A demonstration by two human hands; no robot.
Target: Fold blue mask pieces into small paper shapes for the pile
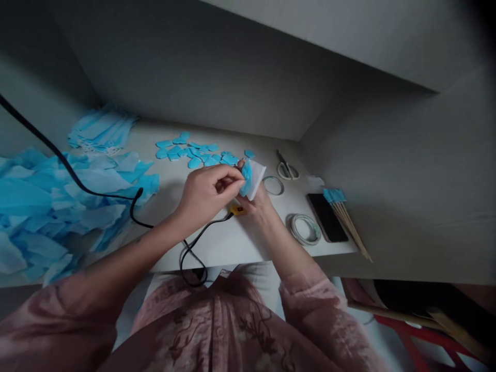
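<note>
Near the table's middle, my right hand (256, 199) holds a light-blue and white piece of mask fabric (246, 178); its fingers are mostly hidden behind the piece. From the left, my left hand (211, 188) reaches across, thumb and fingers pinched together at the blue edge of that same fabric. Just beyond both hands lie several small blue cut fabric pieces (196, 151). Under the hands is a small yellow device (238, 210), partly covered, with a black cable (209, 223) running from it.
At left spreads a heap of blue fabric scraps (58, 201), with stacked face masks (103, 129) behind. To the right are scissors (287, 168), a thin ring (273, 185), tape rolls (306, 229), a phone (328, 218) and wooden sticks with blue tops (351, 225). Grey panels enclose the table.
</note>
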